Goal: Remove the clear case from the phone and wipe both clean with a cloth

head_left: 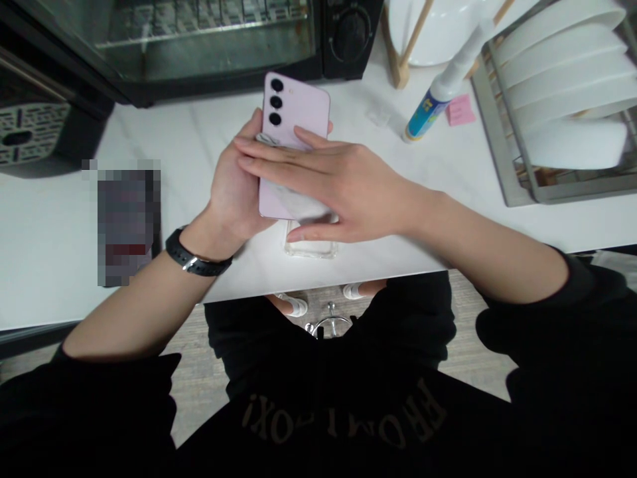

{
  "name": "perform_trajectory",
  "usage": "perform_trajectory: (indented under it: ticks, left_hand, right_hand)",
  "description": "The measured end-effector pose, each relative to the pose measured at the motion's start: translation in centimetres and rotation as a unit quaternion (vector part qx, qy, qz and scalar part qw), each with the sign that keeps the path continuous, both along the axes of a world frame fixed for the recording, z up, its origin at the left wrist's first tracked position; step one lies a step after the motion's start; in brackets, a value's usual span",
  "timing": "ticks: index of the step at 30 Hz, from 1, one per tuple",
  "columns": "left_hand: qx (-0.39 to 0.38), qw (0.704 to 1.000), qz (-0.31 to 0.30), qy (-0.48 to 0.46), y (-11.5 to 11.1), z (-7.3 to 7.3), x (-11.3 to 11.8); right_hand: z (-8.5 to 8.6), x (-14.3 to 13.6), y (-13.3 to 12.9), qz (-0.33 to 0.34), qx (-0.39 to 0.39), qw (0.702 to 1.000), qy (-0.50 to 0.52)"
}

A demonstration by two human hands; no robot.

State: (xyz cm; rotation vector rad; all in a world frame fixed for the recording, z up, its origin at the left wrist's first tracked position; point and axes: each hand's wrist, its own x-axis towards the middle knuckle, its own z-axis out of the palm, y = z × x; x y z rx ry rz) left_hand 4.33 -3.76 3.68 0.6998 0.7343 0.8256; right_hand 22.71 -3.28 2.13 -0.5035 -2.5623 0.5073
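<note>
A pale pink phone (306, 109) is held back side up above the white counter, its three camera lenses at the upper left. My left hand (231, 182) grips it from the left and beneath, fingertips showing at its right edge. Across the phone's back lies my right hand (343, 186), pressing a whitish cloth (303, 206) against it; part of the cloth is hidden under the palm and fingers. A clear phone case (313, 249) rests on the counter below the phone, partly covered by my right thumb.
Behind the phone stands a black toaster oven (343, 33). A spray bottle (428, 113) and pink sticky note (460, 110) are at right, beside a dish rack (517, 192) with white dishes. A pixelated dark object (127, 226) lies left on the counter (423, 232).
</note>
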Motion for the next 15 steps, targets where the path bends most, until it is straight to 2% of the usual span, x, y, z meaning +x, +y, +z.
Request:
perform_trajectory:
  ticks: [5, 9, 12, 15]
  left_hand:
    - [-0.034, 0.999, 0.018, -0.021, 0.1, 0.2, 0.2]
    - [-0.017, 0.998, 0.055, -0.023, 0.4, -0.4, -0.1]
    - [0.014, 0.994, 0.096, -0.041, 0.7, -0.8, -0.5]
    - [0.040, 0.993, 0.107, -0.034, 0.7, -0.7, -0.7]
  right_hand:
    - [0.4, 0.2, -0.8, -0.020, 0.008, 0.999, -0.040]
    - [0.2, 0.4, -0.6, -0.039, 0.029, 0.998, -0.031]
    - [-0.9, 0.3, 0.4, -0.078, 0.062, 0.995, 0.011]
    - [-2.8, -0.2, 2.3, -0.108, 0.085, 0.984, 0.111]
